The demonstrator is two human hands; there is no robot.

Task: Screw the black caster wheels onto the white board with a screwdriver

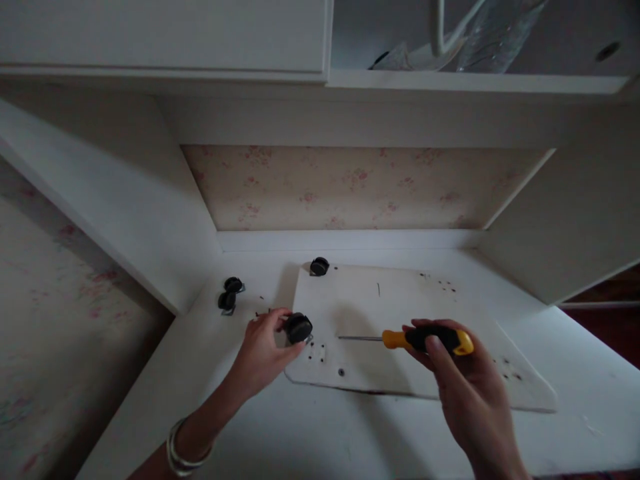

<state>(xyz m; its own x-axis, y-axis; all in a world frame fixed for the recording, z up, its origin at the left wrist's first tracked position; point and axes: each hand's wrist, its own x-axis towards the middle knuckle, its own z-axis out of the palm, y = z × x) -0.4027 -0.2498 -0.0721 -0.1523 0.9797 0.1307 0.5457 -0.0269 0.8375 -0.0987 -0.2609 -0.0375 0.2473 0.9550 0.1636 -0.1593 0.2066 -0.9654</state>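
Observation:
A white board (400,320) with several small screw holes lies flat on the white desk (310,440). My left hand (263,350) is closed on a black caster wheel (299,328) at the board's near left corner. Another black caster (319,267) sits at the board's far left corner. My right hand (465,393) grips a screwdriver (410,339) by its yellow and black handle, held level above the board with its thin shaft pointing left toward the caster in my left hand. Silver bangles (183,453) circle my left wrist.
Two more black casters (229,295) lie on the desk left of the board, near the cabinet's side panel. A small dark screw lies on the board (379,289). Floral wallpaper backs the alcove (350,190). A shelf above holds clear plastic (495,33).

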